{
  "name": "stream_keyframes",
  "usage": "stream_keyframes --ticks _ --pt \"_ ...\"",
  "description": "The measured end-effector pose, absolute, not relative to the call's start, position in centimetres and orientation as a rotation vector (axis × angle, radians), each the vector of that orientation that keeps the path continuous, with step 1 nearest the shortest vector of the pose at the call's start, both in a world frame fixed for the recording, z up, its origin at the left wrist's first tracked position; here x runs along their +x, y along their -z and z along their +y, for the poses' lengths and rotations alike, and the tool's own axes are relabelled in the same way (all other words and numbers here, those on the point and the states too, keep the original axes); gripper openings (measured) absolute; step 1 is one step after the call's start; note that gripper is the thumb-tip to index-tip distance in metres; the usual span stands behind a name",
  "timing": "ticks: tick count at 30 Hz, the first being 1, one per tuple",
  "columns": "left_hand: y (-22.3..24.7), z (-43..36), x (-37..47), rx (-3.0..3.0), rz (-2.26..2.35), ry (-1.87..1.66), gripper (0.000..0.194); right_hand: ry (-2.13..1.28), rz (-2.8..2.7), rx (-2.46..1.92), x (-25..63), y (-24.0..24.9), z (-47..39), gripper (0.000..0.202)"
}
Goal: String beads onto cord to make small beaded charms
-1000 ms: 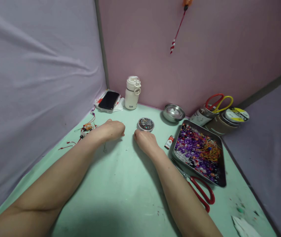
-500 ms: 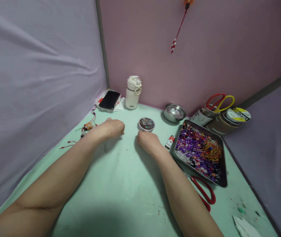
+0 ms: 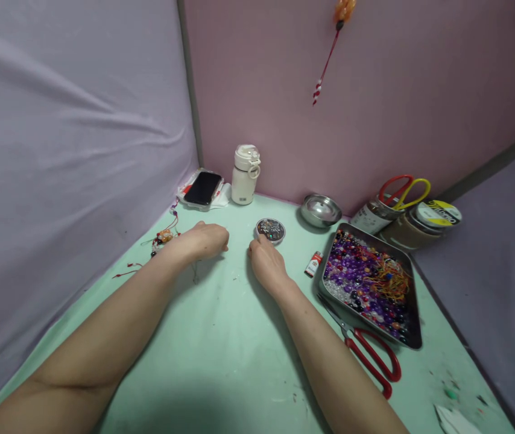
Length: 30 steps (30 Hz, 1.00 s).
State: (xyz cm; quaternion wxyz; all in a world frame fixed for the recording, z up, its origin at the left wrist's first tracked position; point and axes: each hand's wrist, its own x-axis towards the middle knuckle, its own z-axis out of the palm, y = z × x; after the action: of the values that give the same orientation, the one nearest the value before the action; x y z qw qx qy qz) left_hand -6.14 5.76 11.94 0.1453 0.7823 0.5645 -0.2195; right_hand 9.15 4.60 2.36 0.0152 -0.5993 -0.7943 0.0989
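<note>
My left hand [image 3: 210,240] is closed in a pinch over the table, left of the round container; what its fingers hold is hidden. A thin pale strand [image 3: 195,272] shows on the table below that wrist. My right hand [image 3: 266,260] is curled, its fingertips by the near-left edge of the small round clear-lidded container [image 3: 271,230] of dark pieces. Whether they touch it, or grip something tiny, I cannot tell. Beaded ornaments with red cords [image 3: 163,236] lie beyond my left forearm, partly covered by it.
A tray of beads and threads [image 3: 415,331] lies right, with red-handled scissors [image 3: 370,352] and a lighter [image 3: 313,264] beside it. Behind stand a steel bowl [image 3: 321,211], a white bottle [image 3: 245,175], a phone [image 3: 203,188] and jars [image 3: 370,215], one holding scissors. A beaded pendant [image 3: 318,90] hangs above.
My right hand has turned slightly and moved a little left, uncovering more of the red-handled scissors. My left hand stays almost in place. The whole view has shifted slightly.
</note>
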Motion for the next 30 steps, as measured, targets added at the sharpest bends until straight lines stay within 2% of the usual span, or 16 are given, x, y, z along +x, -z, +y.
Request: stream_keyframes --ticks 4,9,19,23,30 --pt "-12.0 5.8 -6.1 2.278 1.631 0.644 0.028 -0.218 -2.523 -1.845 9.0 -2.3 4.5 0.039" --pt "-11.9 5.8 -6.3 2.28 1.636 0.636 0.029 -0.275 -2.613 -1.836 9.4 -3.3 4.3 0.04" --pt "-11.7 5.7 -6.2 2.298 1.624 0.605 0.027 -0.43 -2.67 -1.632 12.4 -6.5 3.7 0.022" --pt "-11.5 5.7 -6.1 2.309 1.612 0.597 0.026 -0.593 -2.595 -1.66 13.5 -7.5 3.6 0.018" --pt "-11.2 5.6 -5.9 2.309 1.609 0.565 0.027 -0.654 -2.411 -1.643 15.2 -8.6 3.8 0.015"
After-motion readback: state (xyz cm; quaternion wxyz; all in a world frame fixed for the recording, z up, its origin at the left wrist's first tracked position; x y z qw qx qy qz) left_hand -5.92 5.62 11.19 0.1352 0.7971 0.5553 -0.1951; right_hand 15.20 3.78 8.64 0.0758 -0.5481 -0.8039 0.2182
